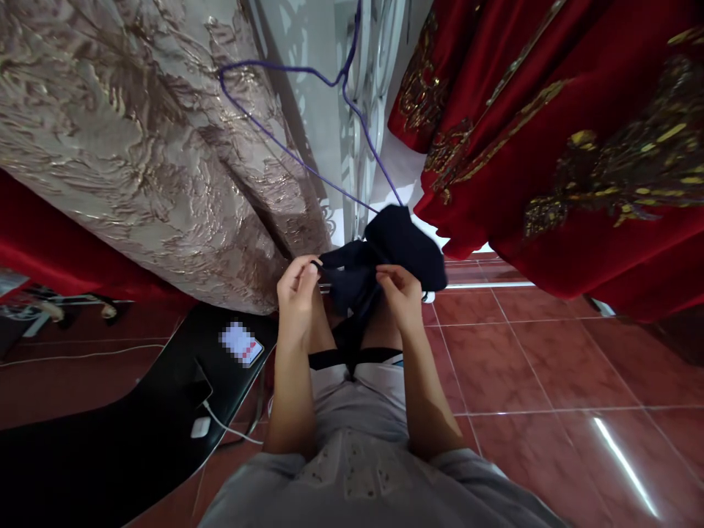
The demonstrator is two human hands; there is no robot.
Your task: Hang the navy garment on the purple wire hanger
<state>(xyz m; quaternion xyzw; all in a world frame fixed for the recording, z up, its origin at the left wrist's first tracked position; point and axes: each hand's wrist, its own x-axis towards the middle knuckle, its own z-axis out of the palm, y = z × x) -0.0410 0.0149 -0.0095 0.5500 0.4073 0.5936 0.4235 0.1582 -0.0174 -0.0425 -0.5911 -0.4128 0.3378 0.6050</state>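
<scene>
Navy crumpled cloth (405, 246), thin purple hanger (345, 73), puckered brocade (137, 139)

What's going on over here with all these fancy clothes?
Someone is handling a piece of dark cloth: the left hand pinches one part of it and the right hand another. The lower corner of a purple hanger meets the cloth; whether the cloth hangs from it is hard to tell. A textured beige fabric hangs to the left and red, gold-decorated fabric to the right.
</scene>
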